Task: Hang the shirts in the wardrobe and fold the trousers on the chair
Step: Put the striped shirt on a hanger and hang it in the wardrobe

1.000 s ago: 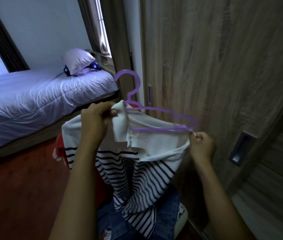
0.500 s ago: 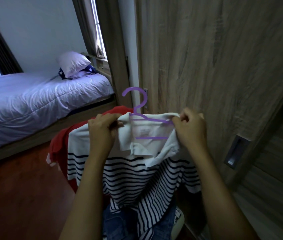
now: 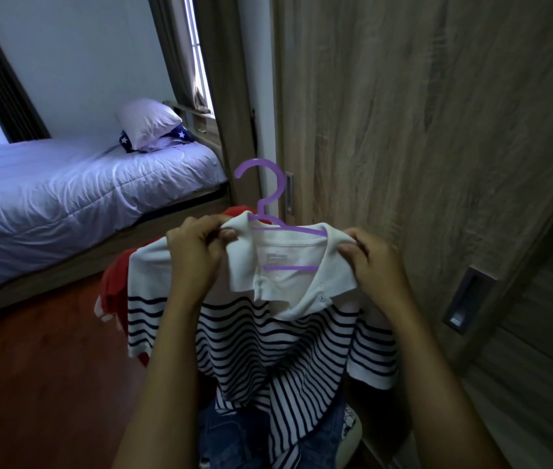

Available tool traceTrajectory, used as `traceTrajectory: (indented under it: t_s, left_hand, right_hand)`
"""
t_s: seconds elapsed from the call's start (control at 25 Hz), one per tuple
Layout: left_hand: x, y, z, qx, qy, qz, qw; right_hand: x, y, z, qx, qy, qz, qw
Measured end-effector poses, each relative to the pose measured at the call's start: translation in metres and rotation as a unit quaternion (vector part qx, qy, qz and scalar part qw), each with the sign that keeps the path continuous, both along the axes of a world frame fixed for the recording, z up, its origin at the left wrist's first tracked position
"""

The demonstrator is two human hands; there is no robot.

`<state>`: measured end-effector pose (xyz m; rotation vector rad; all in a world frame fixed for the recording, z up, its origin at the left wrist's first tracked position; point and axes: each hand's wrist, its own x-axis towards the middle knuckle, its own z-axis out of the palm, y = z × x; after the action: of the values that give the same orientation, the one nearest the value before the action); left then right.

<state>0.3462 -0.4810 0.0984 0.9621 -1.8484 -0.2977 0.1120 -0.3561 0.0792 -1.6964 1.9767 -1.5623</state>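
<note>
Holding a striped shirt [image 3: 268, 340] up at frame centre. Head view: left hand [image 3: 197, 255] pinches the white collar at 9 o'clock of the neck opening, and right hand [image 3: 373, 262] pinches it at 3 o'clock. Purple hanger [image 3: 265, 194] sits inside the neck, hook out at 12. Wardrobe door [image 3: 403, 130] at 2 o'clock. Red garment [image 3: 116, 282] at 8, jeans [image 3: 234, 434] at 6, bed [image 3: 65, 191] at 10.

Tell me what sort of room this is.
A bedroom, most likely: a made bed with a pillow, a wood-grain wardrobe, and a striped polo shirt held on a purple hanger.
</note>
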Motion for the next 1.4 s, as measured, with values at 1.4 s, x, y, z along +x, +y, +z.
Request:
traceTrajectory:
  t_s: [1.4]
  left_hand:
    - [0.014,0.001,0.024,0.034,0.108,-0.043,0.993]
  right_hand:
    - [-0.005,0.015,0.017,-0.121,0.068,-0.18,0.974]
